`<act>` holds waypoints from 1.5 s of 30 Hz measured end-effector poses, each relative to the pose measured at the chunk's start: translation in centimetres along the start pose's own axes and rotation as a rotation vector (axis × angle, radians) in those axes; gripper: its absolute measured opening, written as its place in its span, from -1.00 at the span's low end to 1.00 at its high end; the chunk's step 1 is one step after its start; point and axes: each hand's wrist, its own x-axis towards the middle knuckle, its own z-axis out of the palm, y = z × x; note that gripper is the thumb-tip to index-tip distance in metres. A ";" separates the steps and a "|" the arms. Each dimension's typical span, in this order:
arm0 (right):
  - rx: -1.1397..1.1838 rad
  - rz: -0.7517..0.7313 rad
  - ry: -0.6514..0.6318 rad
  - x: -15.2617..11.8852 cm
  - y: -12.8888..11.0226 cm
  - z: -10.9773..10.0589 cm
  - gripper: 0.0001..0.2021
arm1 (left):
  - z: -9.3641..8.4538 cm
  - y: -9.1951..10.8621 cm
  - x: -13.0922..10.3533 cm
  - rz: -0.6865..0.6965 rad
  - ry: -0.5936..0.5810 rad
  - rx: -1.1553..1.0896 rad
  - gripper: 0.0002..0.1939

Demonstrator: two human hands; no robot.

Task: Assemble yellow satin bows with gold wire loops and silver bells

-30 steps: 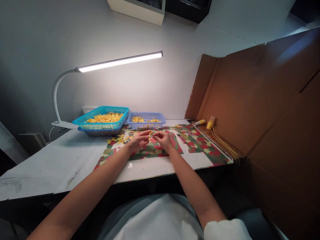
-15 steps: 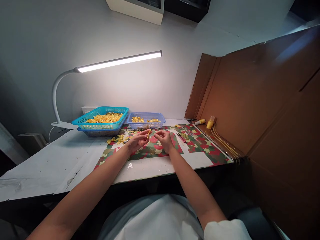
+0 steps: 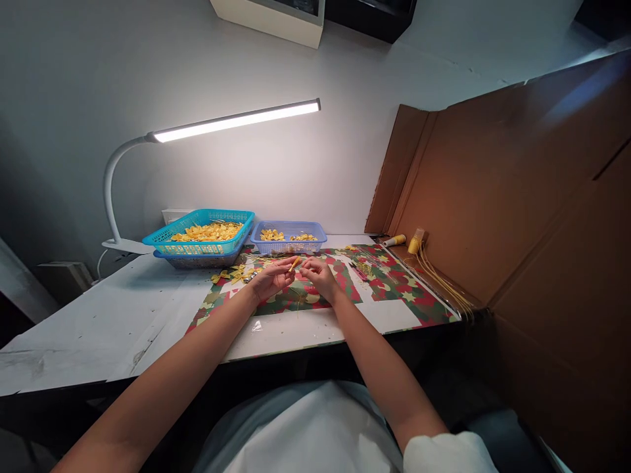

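My left hand (image 3: 273,280) pinches a small folded piece of yellow ribbon (image 3: 294,264) between thumb and fingertips, over the middle of the table. Close beside it on the right, my right hand (image 3: 321,278) is closed in a pinch near the ribbon. Whatever its fingertips hold is too small to make out. A thin yellowish cord (image 3: 298,300) hangs below the hands. Several yellow ribbon bows (image 3: 237,272) lie just left of my left hand. Right of my right hand lie small snips (image 3: 359,272) with reddish handles.
A turquoise basket (image 3: 197,249) full of yellow bows sits on a blue one at the back left. Beside it is a lilac basket (image 3: 288,247) with yellow pieces. A clamp lamp (image 3: 111,190) arches overhead. Yellow cords (image 3: 441,279) run along a cardboard sheet (image 3: 493,197) at right.
The yellow ribbon has tilted from nearly upright to slanting right in my left hand. My right hand has shifted slightly left, closer to it.
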 end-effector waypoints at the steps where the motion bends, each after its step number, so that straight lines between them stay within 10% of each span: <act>1: -0.006 -0.009 -0.006 0.0 0.0 0.0 -0.69 | 0.0 0.0 0.0 -0.007 -0.003 -0.001 -0.57; 45: -0.059 -0.069 -0.069 -0.1 0.1 0.0 -0.71 | 0.3 0.0 -0.2 -0.033 -0.021 -0.011 -0.45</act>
